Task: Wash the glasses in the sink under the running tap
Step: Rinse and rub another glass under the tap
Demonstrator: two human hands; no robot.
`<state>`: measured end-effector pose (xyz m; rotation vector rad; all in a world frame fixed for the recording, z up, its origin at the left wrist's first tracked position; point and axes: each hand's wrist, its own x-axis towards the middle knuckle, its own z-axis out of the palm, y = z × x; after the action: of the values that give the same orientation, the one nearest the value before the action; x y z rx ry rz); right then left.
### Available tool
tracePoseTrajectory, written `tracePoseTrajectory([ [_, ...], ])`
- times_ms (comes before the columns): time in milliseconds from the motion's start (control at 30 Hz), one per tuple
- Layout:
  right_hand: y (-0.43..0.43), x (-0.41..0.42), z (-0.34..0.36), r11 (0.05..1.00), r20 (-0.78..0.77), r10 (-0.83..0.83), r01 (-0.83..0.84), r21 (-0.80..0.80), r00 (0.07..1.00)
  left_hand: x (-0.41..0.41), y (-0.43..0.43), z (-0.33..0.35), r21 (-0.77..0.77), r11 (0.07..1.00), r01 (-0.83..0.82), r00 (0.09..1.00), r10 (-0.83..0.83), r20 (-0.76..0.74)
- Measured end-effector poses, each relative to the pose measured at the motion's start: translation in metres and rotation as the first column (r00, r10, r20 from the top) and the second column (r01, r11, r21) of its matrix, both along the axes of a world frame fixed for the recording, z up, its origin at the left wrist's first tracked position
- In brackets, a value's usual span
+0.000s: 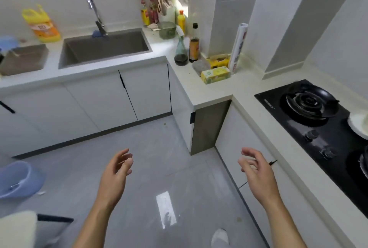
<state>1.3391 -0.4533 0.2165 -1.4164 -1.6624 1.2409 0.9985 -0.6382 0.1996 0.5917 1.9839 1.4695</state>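
Front rim hides part of the sink; tap blurred

We found a pale L-shaped worktop running over white cabinets, with a grey sink sunk into its far run. Left of the sink stood a yellow detergent jug by the wall and a grey tub nearer the edge. In the corner we saw a cluster of sauce bottles, a green-tinted container, a dark bottle just beside a glass cruet, two yellow boxes and an upright wrapped roll against the pillar. A black gas hob sat in the right run. On the grey floor lay a blue basin.
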Motion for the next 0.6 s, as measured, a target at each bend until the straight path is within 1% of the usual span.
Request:
tracePoseTrajectory([
  [133,0.023,-0.048,-0.009,0.995,0.015,0.097,-0.097,-0.024,0.995,-0.021,-0.004,-0.008,-0.046,0.997,-0.066,0.998,0.066,-0.007],
  [267,0.06,-0.101,-0.019,0.977,0.018,0.214,-0.213,-0.029,0.977,-0.044,0.006,-0.014,-0.057,0.985,-0.163,0.987,0.163,-0.01],
  [433,0.129,-0.172,-0.013,0.929,-0.017,0.368,-0.369,-0.027,0.929,-0.086,0.048,-0.006,-0.044,0.958,-0.283,0.958,0.281,-0.05],
  [600,0.205,-0.237,-0.002,0.886,-0.031,0.463,-0.463,-0.012,0.886,-0.12,0.1,0.004,-0.015,0.927,-0.374,0.927,0.373,-0.048],
])
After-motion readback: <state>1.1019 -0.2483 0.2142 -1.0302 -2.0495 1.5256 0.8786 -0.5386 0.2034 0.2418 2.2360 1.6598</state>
